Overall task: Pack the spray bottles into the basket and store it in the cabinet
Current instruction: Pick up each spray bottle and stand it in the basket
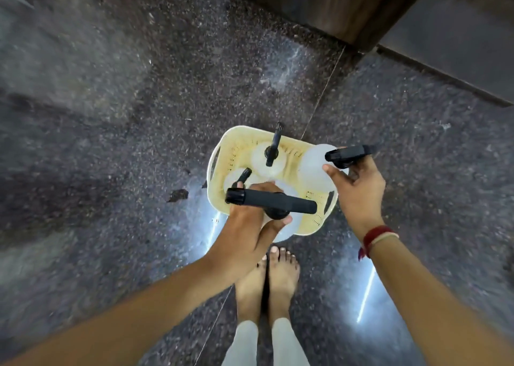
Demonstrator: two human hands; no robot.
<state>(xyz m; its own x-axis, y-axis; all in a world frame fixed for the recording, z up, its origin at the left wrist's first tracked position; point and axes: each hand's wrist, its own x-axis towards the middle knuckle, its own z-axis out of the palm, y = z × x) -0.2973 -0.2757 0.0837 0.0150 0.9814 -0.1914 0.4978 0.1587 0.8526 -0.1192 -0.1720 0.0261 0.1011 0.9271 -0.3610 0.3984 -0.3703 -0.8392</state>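
Basket, cream plastic, on dark stone floor just ahead of bare feet. Two spray bottles standing inside w/ black triggers. Left hand wrapped round neck of third bottle over basket's near edge. Right hand clutching fourth bottle at right rim.

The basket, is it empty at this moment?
No, the basket on the floor already holds two spray bottles, and each hand lowers another over it.

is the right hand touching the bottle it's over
Touching. The head view shows the right hand with fingertips pressed on the white bottle body and its black trigger head against the palm, above the basket.
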